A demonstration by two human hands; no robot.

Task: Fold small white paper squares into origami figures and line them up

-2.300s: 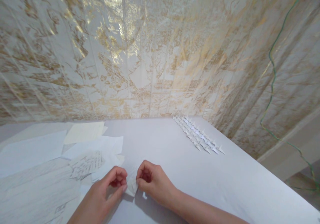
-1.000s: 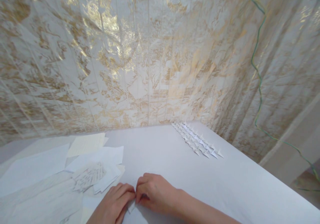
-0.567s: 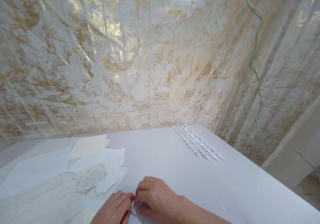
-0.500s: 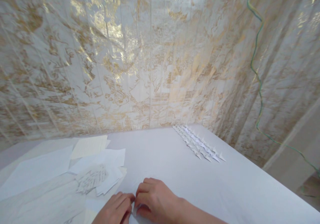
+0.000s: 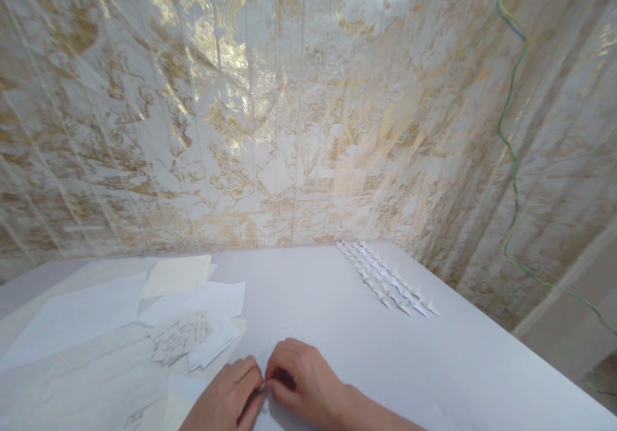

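1. At the near side of the white table (image 5: 299, 296): left hand (image 5: 229, 392) curled over, back upward, fingers drawn down to the thumb and pinching one side of a small piece of paper (image 5: 264, 389).
2. Just beside, almost fingertip to fingertip: right hand (image 5: 303, 379), also curled, thumb and forefinger closed at the opposite side of the piece, dark hollow under the palm; bare forearm (image 5: 380, 415) slanting off to the lower right.
3. Between both sets of fingertips: that small piece, mostly hidden; cannot tell its folds, nor whether touching the tabletop or just above.
4. Beyond the left hand, near it: printed slips (image 5: 180, 338) overlapping a little stack of white slips (image 5: 214, 344).
5. Farther left, loosely overlapping: white sheet (image 5: 96, 312), large thin sheet (image 5: 81, 379) with faint lines and, toward the back, cream sheet (image 5: 178, 275).
6. Toward the far right corner, well apart from the hands: folded paper shapes (image 5: 385, 277) with raised points, set close in slanting rows.
7. Behind the table: gold-and-white patterned covering (image 5: 289, 129), shiny in patches; at right, green-yellow cord (image 5: 515, 187) hanging in loose bends.
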